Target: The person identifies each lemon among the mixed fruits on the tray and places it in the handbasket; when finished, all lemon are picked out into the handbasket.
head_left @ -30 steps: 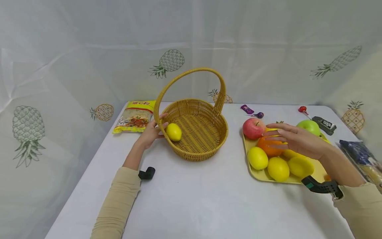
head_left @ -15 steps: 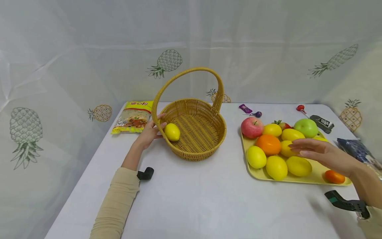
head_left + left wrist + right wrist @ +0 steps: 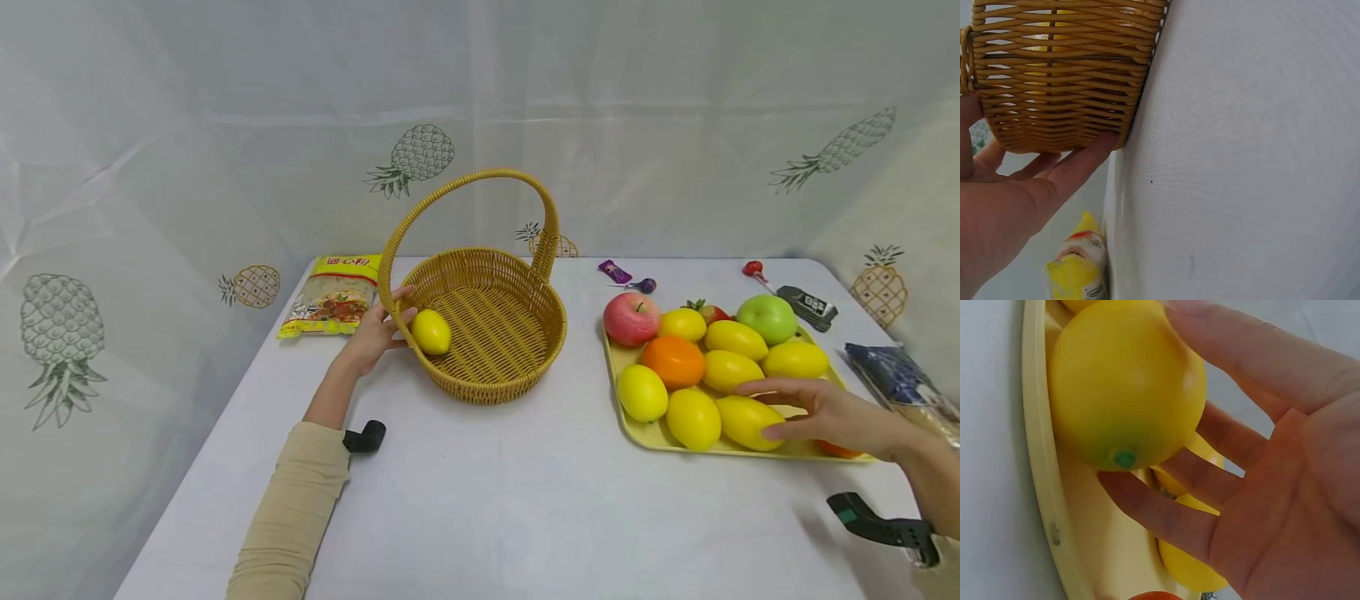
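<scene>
My left hand holds the left side of the wicker basket, its fingers at the rim beside the handle's base. In the left wrist view, fingers press on the woven outer wall. One lemon lies inside the basket on the left. At the tray's front, my right hand holds another lemon between thumb and fingers. The right wrist view shows this lemon, green stem end towards the camera, against the yellow tray's rim.
Around the held lemon lie several lemons, an orange, a red apple, a green apple and a strawberry. Behind are candies and a black packet. A yellow food bag sits left of the basket.
My right hand has drawn back right from above the orange, then come down onto the front lemon, which has tilted. The left hand stays at the basket.
</scene>
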Motion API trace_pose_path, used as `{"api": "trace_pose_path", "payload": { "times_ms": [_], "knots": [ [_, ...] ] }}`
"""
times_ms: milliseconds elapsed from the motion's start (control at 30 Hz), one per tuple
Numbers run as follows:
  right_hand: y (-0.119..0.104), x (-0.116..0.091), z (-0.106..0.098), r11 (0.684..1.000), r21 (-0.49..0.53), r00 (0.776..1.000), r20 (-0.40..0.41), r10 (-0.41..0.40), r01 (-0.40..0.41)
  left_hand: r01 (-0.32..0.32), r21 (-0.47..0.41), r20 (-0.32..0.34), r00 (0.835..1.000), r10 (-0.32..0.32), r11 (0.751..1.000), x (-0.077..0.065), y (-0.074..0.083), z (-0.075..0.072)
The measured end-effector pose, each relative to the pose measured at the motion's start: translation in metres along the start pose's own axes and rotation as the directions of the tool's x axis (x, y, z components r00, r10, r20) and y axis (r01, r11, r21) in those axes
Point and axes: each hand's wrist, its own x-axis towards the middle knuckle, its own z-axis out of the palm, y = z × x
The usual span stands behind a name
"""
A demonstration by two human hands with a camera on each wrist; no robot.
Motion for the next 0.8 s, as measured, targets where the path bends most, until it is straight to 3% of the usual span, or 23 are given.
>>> {"api": "trace_pose_path", "payload": {
  "times_ms": [167, 367, 467, 600, 733, 800],
  "knots": [
    [-0.004, 0.0, 0.004, 0.992, -0.126, 1.0, -0.001, 0.009, -0.009, -0.008, 0.005, 0.007, 1.0, 0.008, 1.0, 0.0, 0.0, 0.0],
    [-0.008, 0.001, 0.007, 0.964, -0.257, 0.996, -0.068, 0.052, -0.068, 0.0, 0.004, 0.003, 1.0, 0.0, 1.0, 0.001, -0.002, -0.001],
    [-0.01, -0.001, 0.004, 0.962, -0.227, 0.985, -0.112, 0.131, -0.153, 0.002, 0.002, 0.002, 1.0, -0.002, 1.0, 0.001, -0.003, -0.001],
    [-0.018, -0.001, -0.004, 0.964, -0.168, 0.967, -0.187, 0.173, -0.205, 0.003, 0.001, 0.0, 1.0, -0.003, 1.0, 0.001, -0.004, -0.001],
    [-0.039, 0.009, -0.009, 0.975, -0.147, 0.962, -0.239, 0.131, -0.169, 0.0, -0.005, -0.002, 1.0, -0.001, 1.0, 0.001, -0.003, -0.001],
    [-0.054, 0.019, -0.01, 0.988, -0.1, 0.972, -0.214, 0.097, -0.121, -0.006, -0.008, 0.005, 1.0, 0.006, 1.0, 0.0, -0.003, -0.001]
  ]
}}
